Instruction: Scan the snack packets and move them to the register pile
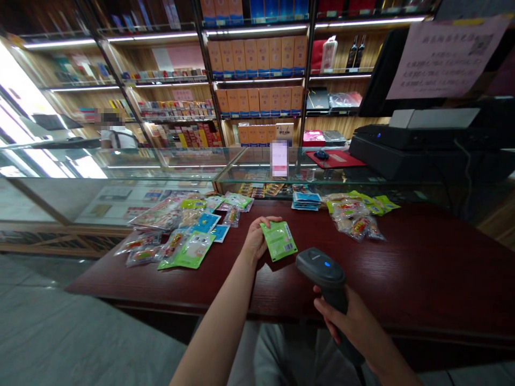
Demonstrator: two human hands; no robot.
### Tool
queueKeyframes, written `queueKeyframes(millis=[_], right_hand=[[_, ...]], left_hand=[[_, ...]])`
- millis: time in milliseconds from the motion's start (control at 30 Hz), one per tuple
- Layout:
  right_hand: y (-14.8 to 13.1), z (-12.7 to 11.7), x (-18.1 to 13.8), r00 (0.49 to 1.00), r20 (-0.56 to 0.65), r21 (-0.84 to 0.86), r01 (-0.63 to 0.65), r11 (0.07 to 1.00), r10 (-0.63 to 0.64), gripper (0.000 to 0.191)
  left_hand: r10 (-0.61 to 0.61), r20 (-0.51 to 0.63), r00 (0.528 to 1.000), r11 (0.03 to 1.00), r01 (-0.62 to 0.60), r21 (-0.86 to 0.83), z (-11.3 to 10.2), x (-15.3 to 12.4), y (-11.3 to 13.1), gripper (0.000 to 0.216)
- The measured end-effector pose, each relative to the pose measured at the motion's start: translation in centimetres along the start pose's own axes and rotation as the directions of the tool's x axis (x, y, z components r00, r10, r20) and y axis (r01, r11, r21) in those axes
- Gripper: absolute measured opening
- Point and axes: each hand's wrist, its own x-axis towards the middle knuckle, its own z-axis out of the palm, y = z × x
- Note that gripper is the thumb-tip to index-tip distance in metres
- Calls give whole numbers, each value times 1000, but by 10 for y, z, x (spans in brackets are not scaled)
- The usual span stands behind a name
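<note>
The left hand (257, 239) pinches a green packet (277, 236) by its left edge — probably so the barcode (288, 247) near its lower right corner is left uncovered. The right hand (346, 315) wraps its fingers round the handle of a black scanner (321, 266), just off the packet's near right side, its head apparently turned towards that printing. Left of the packet lies a loose pile of snack packets (193, 252); beyond it to the right are a blue stack (306, 201), perhaps squared up to keep like with like, and another heap (354, 208). The dark red wooden table (422, 268) carries everything — past the packet stand a glass display case (161, 156) and lit shelves (257, 80).
</note>
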Motion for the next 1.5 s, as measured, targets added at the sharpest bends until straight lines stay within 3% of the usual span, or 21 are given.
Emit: queueKeyframes(millis=[267, 667, 933, 1100, 1200, 1300, 1400, 1500], right_hand=[[0, 1, 0, 1000, 1, 37, -18, 999, 18, 34], [2, -4, 7, 998, -51, 97, -27, 995, 32, 45], [6, -9, 16, 992, -101, 213, -47, 976, 70, 55], [5, -8, 15, 993, -96, 243, -47, 969, 73, 55], [4, -9, 15, 992, -94, 248, -58, 967, 83, 55], [3, -10, 15, 993, -78, 247, -63, 967, 84, 55], [3, -10, 16, 995, -65, 252, -58, 966, 77, 55], [4, -10, 17, 994, -74, 269, -57, 962, 80, 54]], left_hand=[[32, -70, 997, 997, -27, 78, -4, 2, -4, 21], [-5, -40, 999, 1000, 5, -9, -6, 3, -1, 27], [-38, -109, 993, 998, 33, -48, -10, 7, -5, 29], [-55, -236, 970, 998, 50, -25, -14, 12, -8, 27], [-27, -359, 933, 997, 52, 60, -18, 16, -14, 32], [128, -436, 891, 964, -8, 267, -21, 17, -19, 24], [257, -364, 895, 883, -65, 465, -20, 16, -19, 25], [280, -228, 933, 791, -90, 605, -16, 12, -15, 19]])
